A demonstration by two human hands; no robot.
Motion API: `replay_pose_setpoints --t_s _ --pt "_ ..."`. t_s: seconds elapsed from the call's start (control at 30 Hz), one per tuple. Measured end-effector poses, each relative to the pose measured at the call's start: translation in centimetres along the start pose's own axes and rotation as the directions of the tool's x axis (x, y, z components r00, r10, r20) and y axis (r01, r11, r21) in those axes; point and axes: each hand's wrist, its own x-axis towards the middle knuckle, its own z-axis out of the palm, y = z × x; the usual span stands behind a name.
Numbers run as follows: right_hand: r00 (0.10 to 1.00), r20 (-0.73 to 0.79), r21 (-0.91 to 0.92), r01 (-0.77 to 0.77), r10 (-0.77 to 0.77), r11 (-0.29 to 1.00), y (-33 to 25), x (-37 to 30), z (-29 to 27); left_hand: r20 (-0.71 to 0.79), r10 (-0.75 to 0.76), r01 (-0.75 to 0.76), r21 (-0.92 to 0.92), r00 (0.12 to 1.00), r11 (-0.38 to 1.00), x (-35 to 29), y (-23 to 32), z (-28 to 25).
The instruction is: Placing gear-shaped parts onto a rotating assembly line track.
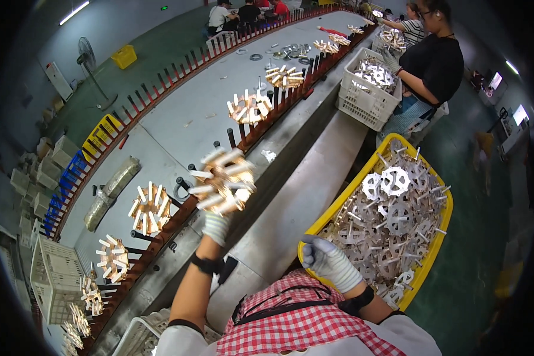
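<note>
Above the rack, spoked part (222, 181) in left hand (215, 226).

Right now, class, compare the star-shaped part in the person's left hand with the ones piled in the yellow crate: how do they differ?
The held part looks golden and motion-blurred; the crate parts look silvery grey. The held part is lifted alone in the gloved left hand over the peg rail; the crate parts lie jumbled inside the yellow crate. Both are flat hubs with radiating spokes.

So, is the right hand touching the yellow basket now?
Touching. The head view shows the gloved right hand resting on the near rim of the yellow basket, no gap between them.
</note>
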Motion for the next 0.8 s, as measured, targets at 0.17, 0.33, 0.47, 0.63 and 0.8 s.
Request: replay_pose_setpoints --t_s 0.17,0.33,0.47,0.63,0.8 --pt "0.996 -0.073 0.022 0.056 -0.054 0.998 -0.8 -0.6 -2.3 -0.161 -0.061 0.025 -0.215 0.985 0.976 4.3 -6.3 -2.9" --pt "0.974 -0.129 -0.026 0.184 -0.186 0.983 -2.3 -2.3 -2.7 -0.334 0.069 0.173 0.641 0.94 0.747 7.6 -0.5 -4.2" --pt "0.943 -0.197 -0.023 0.27 -0.269 0.963 -3.5 -3.8 -5.5 -0.139 -0.099 0.161 0.95 0.985 0.268 6.7 2.6 -4.8" --pt "0.95 -0.229 -0.066 0.201 -0.21 0.977 -2.0 -2.7 -5.1 -0.331 -0.13 0.31 0.579 0.935 0.754 4.0 3.5 -8.7" --pt "0.9 -0.279 -0.16 0.302 -0.336 0.94 -4.2 -4.9 -5.5 -0.525 -0.296 0.264 -0.136 0.798 0.955 -0.5 3.8 -14.5"
